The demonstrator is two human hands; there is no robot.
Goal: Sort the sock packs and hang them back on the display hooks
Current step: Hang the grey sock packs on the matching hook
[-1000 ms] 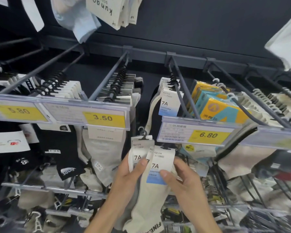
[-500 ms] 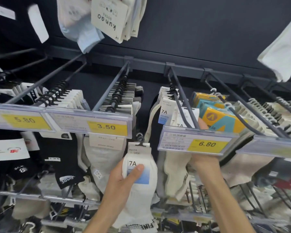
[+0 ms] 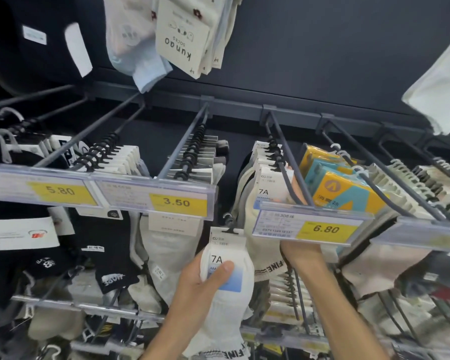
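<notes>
My left hand (image 3: pixel 200 289) grips a white sock pack (image 3: pixel 227 302) with a "7A" label and a black hanger, held below the 3.50 price tag (image 3: pixel 178 202). My right hand (image 3: pixel 300 252) reaches up behind the 6.80 price tag (image 3: pixel 325 228); its fingers show above the tag, against a cream "7A" sock pack (image 3: pixel 266 188) at the front of that hook (image 3: pixel 287 178). The tag hides the palm, so the grip itself is not visible. More "7A" packs hang behind it on the same hook.
Dark hooks stick out towards me in a row. Black sock packs (image 3: pixel 107 157) hang by the 5.80 tag (image 3: pixel 60 189), yellow-teal boxes (image 3: pixel 340 188) to the right, beige packs (image 3: pixel 411 183) farther right. "Kunao" socks (image 3: pixel 185 40) dangle overhead. A lower rail (image 3: pixel 76 306) holds more socks.
A second ago both hands held two 7A packs together. My right hand has since carried one up behind the 6.80 tag onto that hook. The left hand keeps the other pack.
</notes>
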